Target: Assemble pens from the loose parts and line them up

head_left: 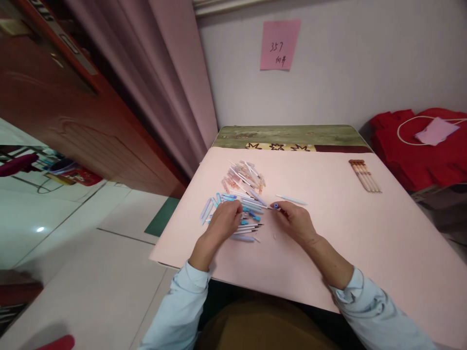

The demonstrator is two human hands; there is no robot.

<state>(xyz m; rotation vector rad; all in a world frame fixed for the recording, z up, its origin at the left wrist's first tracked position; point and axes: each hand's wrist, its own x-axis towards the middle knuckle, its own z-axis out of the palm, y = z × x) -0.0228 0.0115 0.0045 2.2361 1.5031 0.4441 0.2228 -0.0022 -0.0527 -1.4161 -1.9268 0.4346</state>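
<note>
My right hand (pixel 294 218) pinches a small blue tubular pen part (pixel 276 206) between thumb and fingertips, just right of the pile. Curled and palm down, my left hand (pixel 226 218) rests over the blue pen parts (pixel 251 205); its fingertips are hidden, and I cannot make out what they hold. White pen refills (pixel 250 227) with dark tips lie beside the left hand. Behind the blue parts is a heap of clear and orange-pink pen parts (pixel 244 177) with white refills across it. A pale blue pen barrel (pixel 292 199) lies alone beyond my right hand.
The table (pixel 346 253) has a pale pink cover and a green patterned strip (pixel 292 133) at the back. Several pens (pixel 365 176) lie side by side at the right. A red bag (pixel 412 150) stands past the right edge. A wooden door (pixel 91 112) and curtain (pixel 168 73) are left.
</note>
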